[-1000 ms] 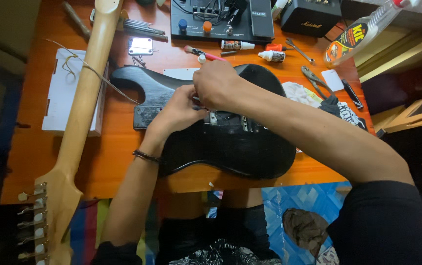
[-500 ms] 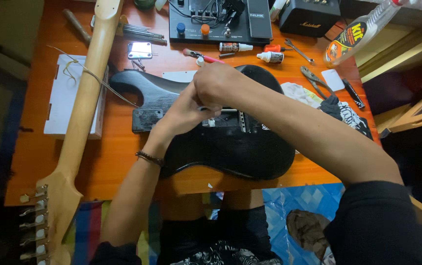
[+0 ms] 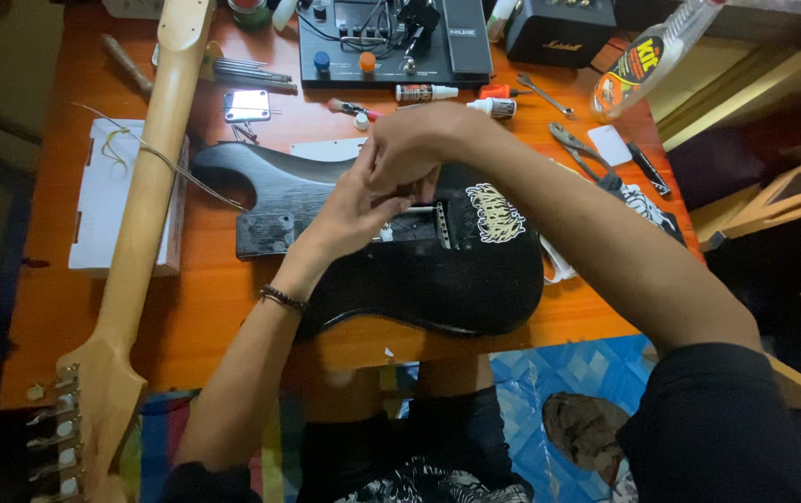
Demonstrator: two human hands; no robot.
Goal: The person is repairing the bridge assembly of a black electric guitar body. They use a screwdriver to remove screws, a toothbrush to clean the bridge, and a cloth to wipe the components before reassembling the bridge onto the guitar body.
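Two hands are at work over the black guitar body (image 3: pixel 438 270), which lies flat on the orange table (image 3: pixel 223 298) near its front edge, overhanging slightly towards me. I note my left hand (image 3: pixel 349 216) resting on the body's middle, fingers curled and pinched at something small near the metal bridge area (image 3: pixel 419 228); I cannot tell what, if anything, is held there. My right hand (image 3: pixel 410 144) sits just above it, touching or nearly touching the left, fingers bent inward and close together; its grasp is hidden by its own back.

Risks as I judge them:

1. Any small part between the fingertips could slip and drop into the body cavity or roll off the table, since the work sits close to the edge.
2. The detached guitar neck (image 3: pixel 139 242) lies along the left of the table with its headstock past the edge and a loose string (image 3: pixel 177 168) trailing towards the body. A shift of my left forearm could snag that string or nudge the neck off.
3. The pliers (image 3: pixel 582 154) and small glue bottles (image 3: pixel 461 98) lie near my right arm; a sweep of the elbow could knock them against the finish.
4. Pressing hard on the overhanging body could tip it.
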